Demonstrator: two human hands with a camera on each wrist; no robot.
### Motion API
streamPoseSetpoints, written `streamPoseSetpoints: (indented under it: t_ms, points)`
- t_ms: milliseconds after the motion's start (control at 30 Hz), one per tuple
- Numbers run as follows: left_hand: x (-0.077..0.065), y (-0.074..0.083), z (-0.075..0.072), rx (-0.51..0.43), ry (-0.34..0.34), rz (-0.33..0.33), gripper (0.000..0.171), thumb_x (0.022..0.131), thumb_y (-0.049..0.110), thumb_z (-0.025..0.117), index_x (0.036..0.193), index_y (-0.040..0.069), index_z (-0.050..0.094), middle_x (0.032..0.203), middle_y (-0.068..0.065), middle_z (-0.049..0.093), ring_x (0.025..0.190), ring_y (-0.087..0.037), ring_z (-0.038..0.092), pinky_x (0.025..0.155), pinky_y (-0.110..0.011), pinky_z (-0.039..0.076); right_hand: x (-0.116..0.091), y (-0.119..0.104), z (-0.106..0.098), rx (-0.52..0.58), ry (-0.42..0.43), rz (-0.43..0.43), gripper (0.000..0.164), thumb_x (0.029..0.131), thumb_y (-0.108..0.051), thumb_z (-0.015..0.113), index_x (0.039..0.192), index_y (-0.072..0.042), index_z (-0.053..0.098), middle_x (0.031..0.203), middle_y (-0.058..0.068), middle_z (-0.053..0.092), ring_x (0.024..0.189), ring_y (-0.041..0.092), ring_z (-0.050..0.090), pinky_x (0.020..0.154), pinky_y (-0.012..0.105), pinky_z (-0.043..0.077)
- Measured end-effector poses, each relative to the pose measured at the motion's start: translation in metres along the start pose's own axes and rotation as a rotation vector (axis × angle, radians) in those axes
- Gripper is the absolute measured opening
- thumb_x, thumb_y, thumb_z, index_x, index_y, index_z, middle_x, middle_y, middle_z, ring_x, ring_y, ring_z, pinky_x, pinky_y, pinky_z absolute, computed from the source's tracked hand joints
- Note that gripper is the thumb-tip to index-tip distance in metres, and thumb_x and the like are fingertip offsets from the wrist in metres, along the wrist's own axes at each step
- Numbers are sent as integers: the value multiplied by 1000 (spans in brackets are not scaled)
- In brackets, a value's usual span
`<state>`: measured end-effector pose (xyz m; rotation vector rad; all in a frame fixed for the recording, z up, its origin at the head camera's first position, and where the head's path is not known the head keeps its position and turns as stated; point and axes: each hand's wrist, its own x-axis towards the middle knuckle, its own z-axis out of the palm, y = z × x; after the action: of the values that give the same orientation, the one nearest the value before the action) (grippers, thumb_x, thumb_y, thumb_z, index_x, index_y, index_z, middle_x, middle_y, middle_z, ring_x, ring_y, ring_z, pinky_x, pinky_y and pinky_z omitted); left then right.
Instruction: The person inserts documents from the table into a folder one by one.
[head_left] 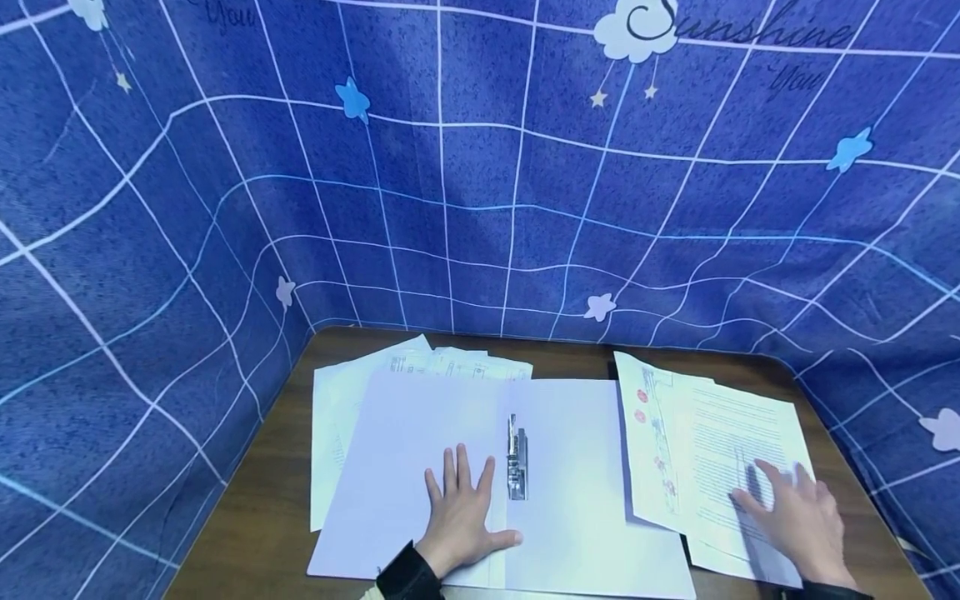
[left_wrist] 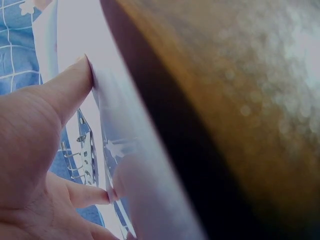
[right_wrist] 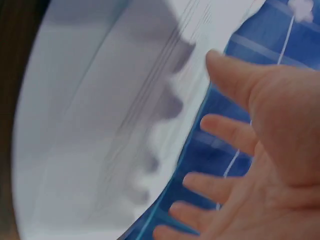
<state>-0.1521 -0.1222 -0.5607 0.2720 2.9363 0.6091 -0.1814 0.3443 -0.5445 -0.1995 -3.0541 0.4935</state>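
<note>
A white ring folder [head_left: 570, 525] lies spread wide on the table, its metal clip [head_left: 517, 458] near the spine. My left hand [head_left: 461, 521] rests with spread fingers on the folder's left cover, thumb reaching toward the spine. In the left wrist view the thumb and fingers touch the glossy cover, with the clip [left_wrist: 86, 155] behind them. On the right, my right hand [head_left: 802, 517] hovers over a printed sheet [head_left: 738, 442], fingers apart and holding nothing. The right wrist view shows the fingers' shadows falling on the paper [right_wrist: 115, 125].
A sheet with red stamps [head_left: 648, 450] overlaps the folder's right edge and the printed sheet. More papers [head_left: 337, 417] stick out from under the folder's left cover. The brown wooden table [head_left: 240, 517] backs onto a blue curtain [head_left: 480, 208] with a white grid.
</note>
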Motion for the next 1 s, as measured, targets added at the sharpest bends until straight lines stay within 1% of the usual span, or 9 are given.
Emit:
streamPoseSetpoints:
  t_ms: [67,133,167,267,367,533,667,767,1000]
  points:
    - [0,0,0,5,-2,-3,114,73,72,78,158,8,39,162,-41,8,149,-60,0,108,-83,-1,-2,-18,6,12,67,-99,62,95,-40,72,137,2,53,142,51,29,123,77,28,94,84,28]
    - [1,0,0,8,2,-3,113,73,72,78,158,7,39,162,-41,8,149,-60,1,108,-83,0,-3,-37,11,31,72,-185,61,94,-38,73,137,1,55,144,50,31,126,75,29,98,83,25]
    - [1,0,0,7,6,1,113,73,71,79,157,7,40,162,-41,9,149,-60,1,108,-83,0,-4,-46,13,38,54,-207,62,95,-39,73,139,1,55,146,49,31,128,74,28,100,82,24]
    - [2,1,1,7,6,2,113,73,72,78,158,7,39,162,-41,9,150,-60,2,108,-83,0,-3,-68,18,35,1,-230,64,95,-43,71,142,-1,56,149,46,31,132,71,27,103,81,22]
    - [1,2,1,2,4,1,114,73,73,78,158,8,39,162,-41,9,149,-60,1,108,-83,-1,-4,-79,22,6,-40,-236,62,97,-42,69,144,-4,56,150,45,32,134,70,28,105,81,21]
    - [-1,2,0,6,0,-4,114,72,73,78,158,8,40,162,-41,9,149,-60,0,107,-84,-1,-6,-79,31,-56,-54,-283,57,96,-40,69,143,-9,60,146,44,40,131,67,38,104,80,27]
    - [0,2,1,15,5,-5,114,72,73,79,158,8,40,162,-41,9,149,-60,1,107,-84,0,-8,-72,35,-79,-92,-252,58,95,-42,71,143,-12,60,147,44,38,127,75,33,95,85,30]
    - [0,2,2,18,14,-1,114,72,72,79,157,8,40,161,-41,10,149,-60,1,107,-84,0,-8,-68,34,-79,-119,-224,60,94,-42,71,144,-13,58,148,44,35,125,79,28,91,87,29]
    - [1,1,2,16,20,9,114,72,72,79,157,7,40,161,-42,10,149,-60,2,107,-84,1,-6,-54,29,-62,-107,-236,59,95,-44,70,143,-12,59,148,45,34,125,80,28,90,88,29]
